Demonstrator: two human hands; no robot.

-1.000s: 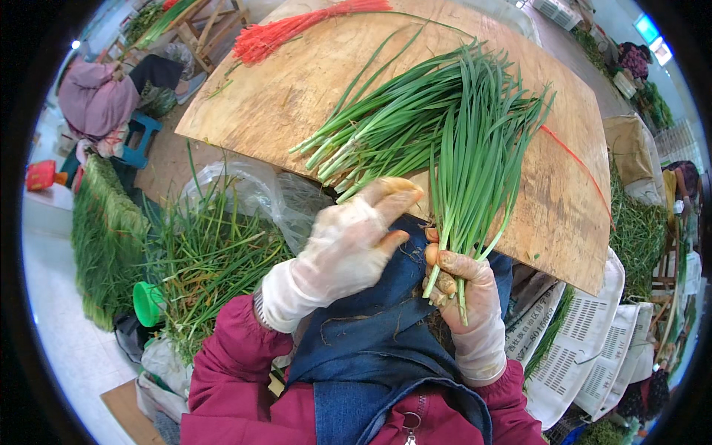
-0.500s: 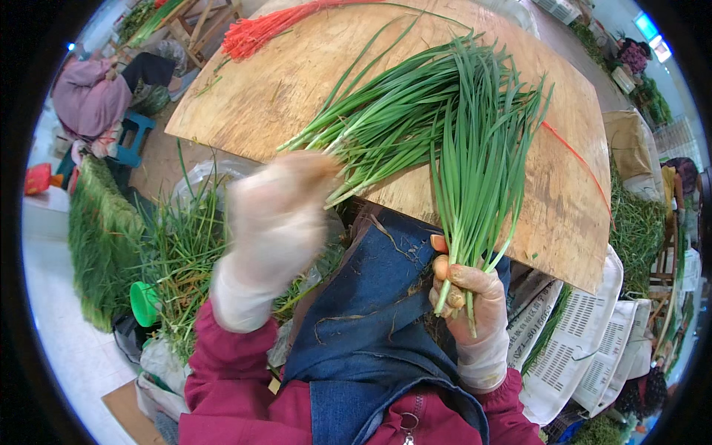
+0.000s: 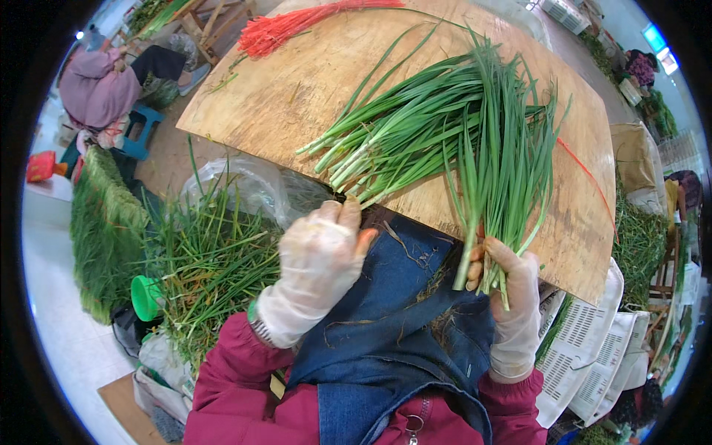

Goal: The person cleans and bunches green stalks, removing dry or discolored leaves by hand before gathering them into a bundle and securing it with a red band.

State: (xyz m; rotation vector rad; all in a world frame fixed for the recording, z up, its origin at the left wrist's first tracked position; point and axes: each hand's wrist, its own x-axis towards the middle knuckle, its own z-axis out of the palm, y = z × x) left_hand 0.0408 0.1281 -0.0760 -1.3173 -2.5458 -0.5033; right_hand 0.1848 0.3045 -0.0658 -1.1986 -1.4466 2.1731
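A pile of long garlic chives (image 3: 415, 126) lies across the wooden board, pale stalk ends toward me at its left edge. In my gloved right hand (image 3: 512, 278) a bunch of garlic chives (image 3: 504, 178) is gripped by the stalks, its leaves spreading over the board and overlapping the pile. One thicker stalk stands a little apart at the bunch's left side. My gloved left hand (image 3: 319, 259), fingers closed together, is at the board's near edge beside the lowest stalk ends; whatever the fingertips pinch is hidden.
Red ties (image 3: 297, 26) lie at the board's (image 3: 252, 104) far edge. Loose greens (image 3: 222, 274) and a clear plastic bag (image 3: 241, 185) are heaped at my left, near a green cup (image 3: 146, 298). A person (image 3: 100, 85) sits far left. White printed sacks (image 3: 582, 348) lie at right.
My left hand, blurred before, has moved right and down and is now sharp by the stalk ends. My right hand has shifted right, and a thick stalk now stands at its bunch's left side.
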